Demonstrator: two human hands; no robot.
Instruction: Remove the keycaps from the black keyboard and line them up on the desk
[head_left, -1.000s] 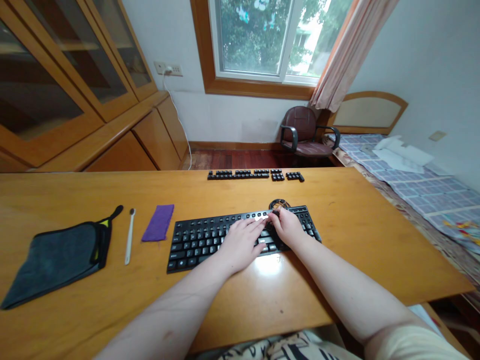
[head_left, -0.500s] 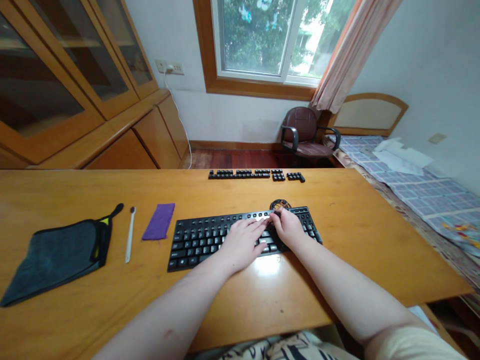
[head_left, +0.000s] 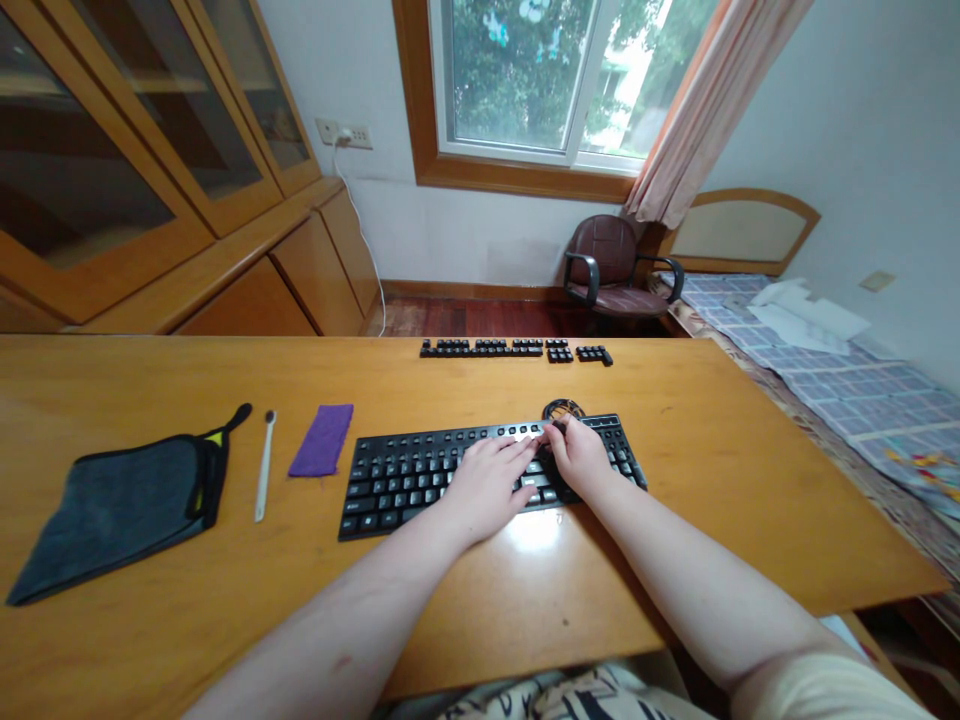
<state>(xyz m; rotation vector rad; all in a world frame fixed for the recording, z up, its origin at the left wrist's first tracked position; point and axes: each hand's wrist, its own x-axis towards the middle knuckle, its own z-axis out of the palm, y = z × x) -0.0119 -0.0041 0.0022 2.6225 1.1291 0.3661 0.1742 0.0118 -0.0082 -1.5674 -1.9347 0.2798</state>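
A black keyboard (head_left: 405, 480) lies on the wooden desk, slightly slanted. Along its top rows the places look bare of caps, while caps still sit on the lower rows. My left hand (head_left: 491, 485) rests flat on the middle of it, fingers stretched toward the upper right. To its right, my right hand (head_left: 581, 455) is closed above the keyboard's right part, thumb and fingers pressed together. A small dark bit shows at its fingertips, too hidden to name. Loose black keycaps (head_left: 480, 350) stand in rows near the desk's far edge.
A coiled cable (head_left: 562, 408) lies behind the keyboard. On the left are a purple cloth (head_left: 322, 440), a white toothbrush (head_left: 265, 468) and a dark grey pouch or folded cloth (head_left: 135, 505) with a loop. Beyond the desk (head_left: 712, 480) stand a chair (head_left: 604, 260) and a bed (head_left: 825, 360).
The view has shifted very slightly, moving the desk items a few pixels to the right. Both hands keep nearly the same pose on the keyboard.
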